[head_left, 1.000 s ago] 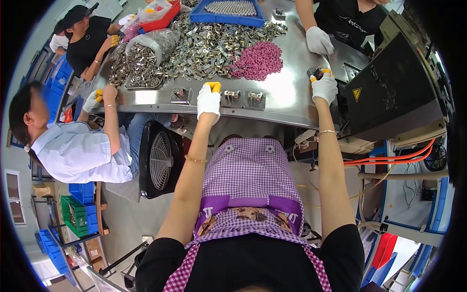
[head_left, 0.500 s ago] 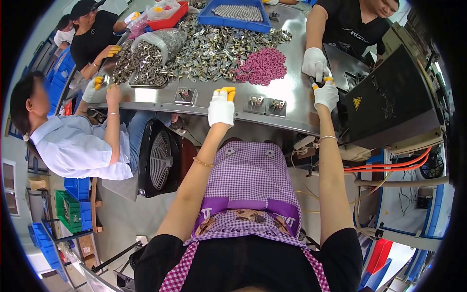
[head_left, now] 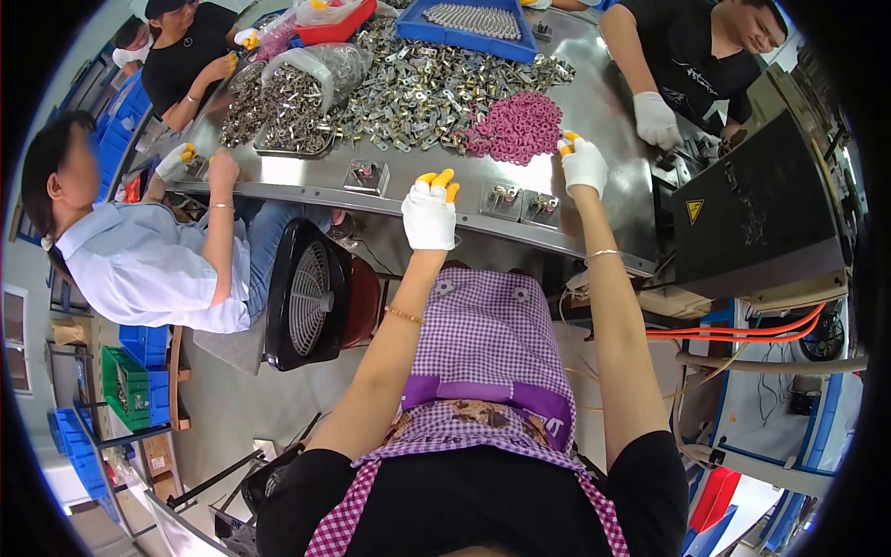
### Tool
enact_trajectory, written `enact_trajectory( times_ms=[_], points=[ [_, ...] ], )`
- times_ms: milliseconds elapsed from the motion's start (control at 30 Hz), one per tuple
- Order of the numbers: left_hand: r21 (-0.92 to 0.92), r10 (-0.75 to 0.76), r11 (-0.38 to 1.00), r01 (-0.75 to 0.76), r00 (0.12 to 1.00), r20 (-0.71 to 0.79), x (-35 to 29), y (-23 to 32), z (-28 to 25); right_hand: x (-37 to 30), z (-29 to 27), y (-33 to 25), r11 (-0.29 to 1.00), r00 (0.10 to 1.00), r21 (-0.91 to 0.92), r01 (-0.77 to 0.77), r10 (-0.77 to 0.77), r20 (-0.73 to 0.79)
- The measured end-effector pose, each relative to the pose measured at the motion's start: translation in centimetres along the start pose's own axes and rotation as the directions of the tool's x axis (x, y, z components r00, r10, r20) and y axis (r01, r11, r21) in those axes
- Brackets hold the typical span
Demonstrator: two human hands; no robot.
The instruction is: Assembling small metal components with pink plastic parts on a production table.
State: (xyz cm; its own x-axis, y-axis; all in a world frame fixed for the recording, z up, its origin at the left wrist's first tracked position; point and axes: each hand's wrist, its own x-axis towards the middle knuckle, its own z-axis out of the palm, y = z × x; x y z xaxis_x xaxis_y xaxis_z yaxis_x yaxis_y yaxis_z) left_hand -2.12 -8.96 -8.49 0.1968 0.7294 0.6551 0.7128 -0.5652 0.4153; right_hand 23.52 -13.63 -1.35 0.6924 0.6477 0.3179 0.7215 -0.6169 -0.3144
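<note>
My left hand (head_left: 430,215), in a white glove with yellow fingertips, is above the table's front edge. Its fingers are curled; whatever may be in them is hidden. Left of it sits a small metal block fixture (head_left: 367,177), and right of it are two more, one (head_left: 501,199) beside the other (head_left: 541,209). My right hand (head_left: 585,169), gloved the same way, is just right of the pile of pink rings (head_left: 515,128). Its fingers are drawn together, and I cannot make out anything between them. Small metal parts (head_left: 408,93) lie heaped behind my left hand.
A blue tray (head_left: 408,30) of pale pieces stands at the back. A plastic bag (head_left: 339,74) lies on the metal parts. A co-worker's gloved hand (head_left: 656,121) is beside the dark machine (head_left: 756,204) at right. Another person (head_left: 158,260) sits at left by a black fan (head_left: 302,302).
My right hand has left the co-worker's gloved hand and moved left toward the pink rings. The co-worker's hand has shifted toward the machine. My left hand stays near the table edge, fingers curled.
</note>
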Motion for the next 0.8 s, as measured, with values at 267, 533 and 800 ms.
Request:
enact_trajectory(
  times_ms=[267, 533, 800],
  points=[
    [-0.014, 0.034, 0.999, -0.034, 0.999, -0.007, -0.2, 0.0, -0.3, -2.4, -1.3, 0.9, 0.881, 0.996, 0.471, -0.051, 0.009, 0.091],
    [-0.494, -0.403, 0.676, 0.547, 0.836, 0.374, 2.4, 1.5, -2.1, -9.6, -5.7, 2.2, 0.84, 0.885, 0.393, 0.375, -0.451, 0.12],
    [-0.502, -0.126, 0.772, 0.391, 0.867, 0.482, 5.4, 8.6, -5.2, -7.5, -6.0, 2.1, 0.779, 0.863, 0.627, 0.01, -0.323, 0.388]
  ],
)
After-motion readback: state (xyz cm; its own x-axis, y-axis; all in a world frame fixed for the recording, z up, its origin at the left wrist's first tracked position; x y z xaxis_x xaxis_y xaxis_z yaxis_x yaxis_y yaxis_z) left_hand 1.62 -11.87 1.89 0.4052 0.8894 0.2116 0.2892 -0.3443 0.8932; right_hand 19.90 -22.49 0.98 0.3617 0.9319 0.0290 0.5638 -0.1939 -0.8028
